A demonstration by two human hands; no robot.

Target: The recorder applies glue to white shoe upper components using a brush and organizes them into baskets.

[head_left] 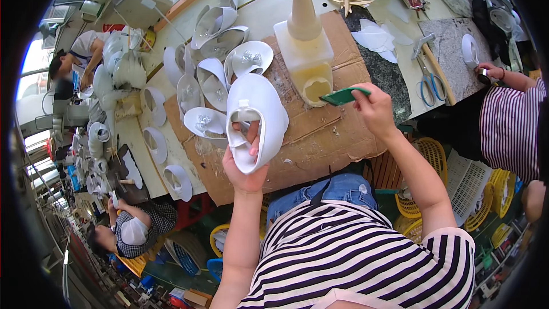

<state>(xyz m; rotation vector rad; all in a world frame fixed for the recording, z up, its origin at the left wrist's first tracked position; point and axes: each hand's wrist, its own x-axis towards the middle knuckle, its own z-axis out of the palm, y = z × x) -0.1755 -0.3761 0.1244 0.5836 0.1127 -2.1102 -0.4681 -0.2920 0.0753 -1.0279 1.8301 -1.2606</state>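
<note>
My left hand (246,173) holds up a smooth white shoe upper (267,100), a hollow shell with its opening turned toward me. Some of its fingers reach inside that opening. In my right hand (375,107) a flat green spatula (342,96) is pinched, its tip close to the low spout of a translucent glue bottle (303,60). Whether the tip touches the spout I cannot tell. Yellowish glue shows in the bottle, which stands on a cardboard sheet (320,131). More white uppers (214,83) crowd together left of it, a few with silvery decoration (251,57).
Scissors with blue handles (429,83) and a hammer (436,66) lie to the right, near white cut pieces (377,39). A starfish-shaped piece (349,1) is behind. Co-workers sit at the left and right. Yellow baskets (432,157) stand below the table.
</note>
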